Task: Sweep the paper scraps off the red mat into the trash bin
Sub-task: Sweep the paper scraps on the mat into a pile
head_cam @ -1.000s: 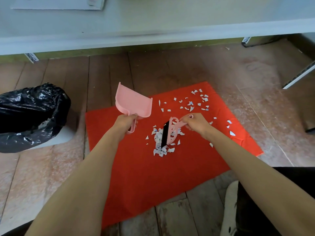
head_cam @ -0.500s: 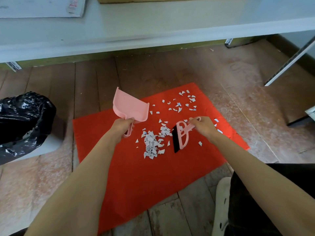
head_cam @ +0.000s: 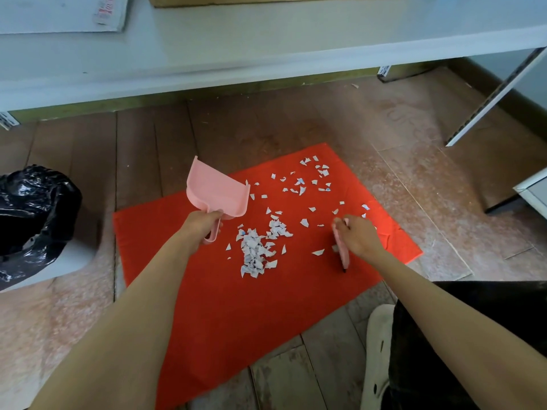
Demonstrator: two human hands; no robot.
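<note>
Nearest to me, at the lower right, a dark trouser leg [head_cam: 473, 335] and a white shoe [head_cam: 377, 350] rest on the wooden floor [head_cam: 142, 161], the shoe just off the near edge of the red mat [head_cam: 225, 315]. Both bare forearms reach out over the mat.

The left hand [head_cam: 204, 224] has its fingers curled tight round the handle of a pink dustpan [head_cam: 217, 193]. The pan tilts up beyond the hand, over the mat's far left edge. The right hand [head_cam: 359, 238] grips a pink brush [head_cam: 342, 247], seen edge-on, with its dark bristle end pointing back toward the near side and down at the mat.

Between the two hands lies a heaped pile of paper scraps [head_cam: 256, 250] on the mat, apart from both the dustpan and the brush. A few loose bits sit just beside the brush. Farther on, more scattered scraps [head_cam: 307, 179] dot the mat's far corner.

Off to the left, well clear of the mat, stands the trash bin [head_cam: 32, 217], lined with a shiny black bag.

Beyond all this a white shelf [head_cam: 266, 48] spans the room above the floor, carrying a flat white sheet [head_cam: 59, 13] at the left and a cardboard box [head_cam: 266, 0] in the middle. A metal rail [head_cam: 488, 102] leans at the right.
</note>
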